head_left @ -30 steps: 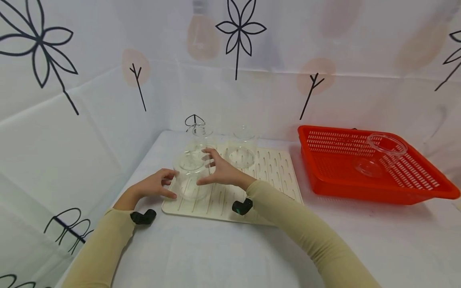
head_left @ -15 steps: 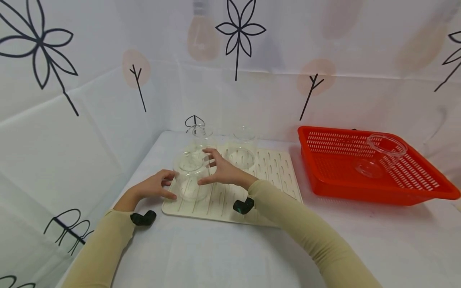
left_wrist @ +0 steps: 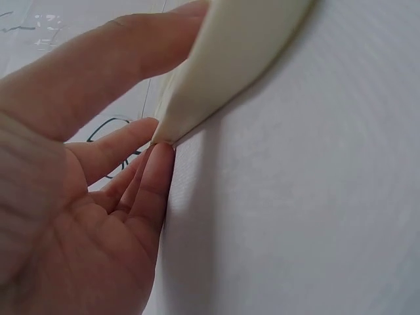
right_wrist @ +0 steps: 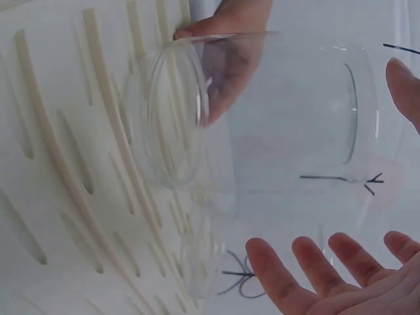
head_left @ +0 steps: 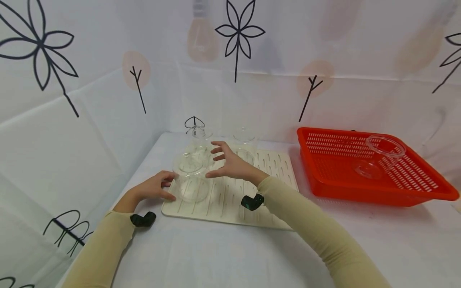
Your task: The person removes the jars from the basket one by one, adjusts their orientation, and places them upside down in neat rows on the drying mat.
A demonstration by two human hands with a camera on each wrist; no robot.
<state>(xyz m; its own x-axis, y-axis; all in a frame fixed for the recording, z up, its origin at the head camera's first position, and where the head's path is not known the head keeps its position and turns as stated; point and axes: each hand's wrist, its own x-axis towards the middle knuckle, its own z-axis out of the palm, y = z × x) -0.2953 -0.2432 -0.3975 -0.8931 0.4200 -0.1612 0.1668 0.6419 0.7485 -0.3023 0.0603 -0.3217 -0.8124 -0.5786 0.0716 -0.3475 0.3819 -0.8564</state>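
Note:
On a cream ridged drying mat [head_left: 230, 212] stands a clear jar [head_left: 193, 189], close to the mat's left edge. Beside it, my left hand [head_left: 153, 188] holds that edge; in the left wrist view the thumb lies over the mat's rim [left_wrist: 216, 79] and fingertips press against it. To the right of the jar is my right hand [head_left: 235, 165], its spread fingers [right_wrist: 275, 269] apart from the glass and holding nothing. Behind stand two more clear vessels, one at the back left [head_left: 203, 133] and one at the back right [head_left: 244, 136], partly hidden by the right hand.
A red perforated basket [head_left: 360, 196] stands to the right of the mat, with a clear wide-rimmed jar [head_left: 385, 146] inside it. White patterned cloth [head_left: 273, 108] hangs behind and at the left. A white cloth [head_left: 187, 252] covers the table.
My right hand has drawn away from the front jar, moving right and slightly back. The jar and my left hand have stayed where they were.

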